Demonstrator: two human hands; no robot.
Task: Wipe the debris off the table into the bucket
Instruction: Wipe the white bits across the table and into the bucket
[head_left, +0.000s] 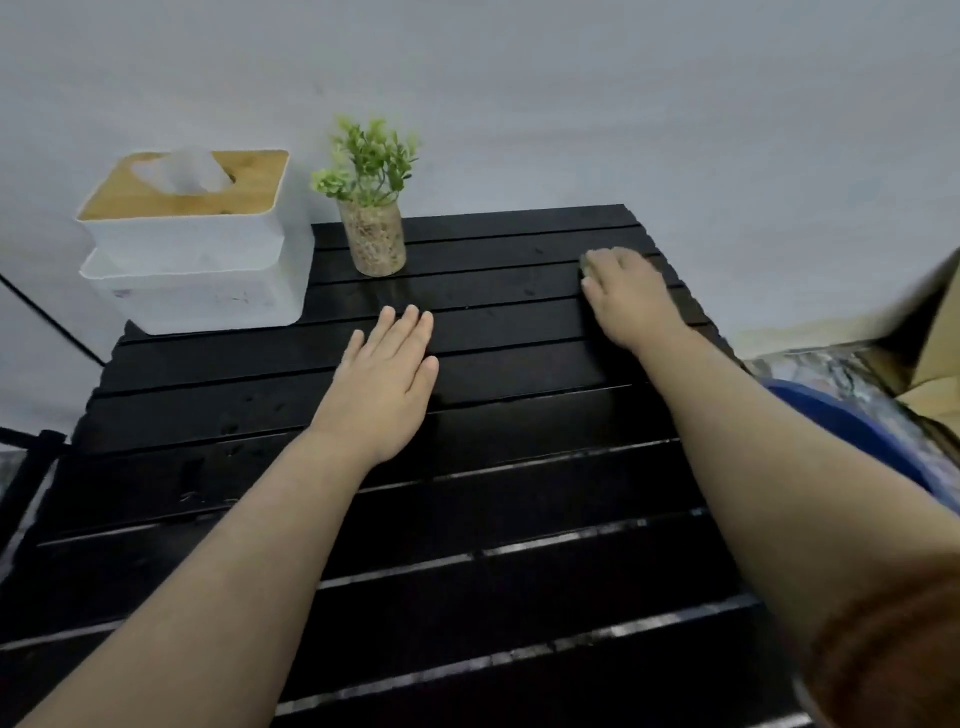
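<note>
A black slatted table (519, 499) fills the view. My right hand (631, 299) presses down on a small greenish sponge or cloth (610, 255) near the table's far right corner; only the sponge's far edge shows past my fingers. My left hand (387, 376) lies flat and palm down on the middle of the table, fingers together, holding nothing. A blue bucket (852, 431) sits below the table's right edge, mostly hidden by my right forearm. A few faint specks lie on the slats to the left of my left wrist.
A white tissue box with a wooden lid (192, 244) stands at the far left corner. A small green plant in a glass jar (376, 228) stands beside it. A cardboard box (930, 332) sits on the floor at the right.
</note>
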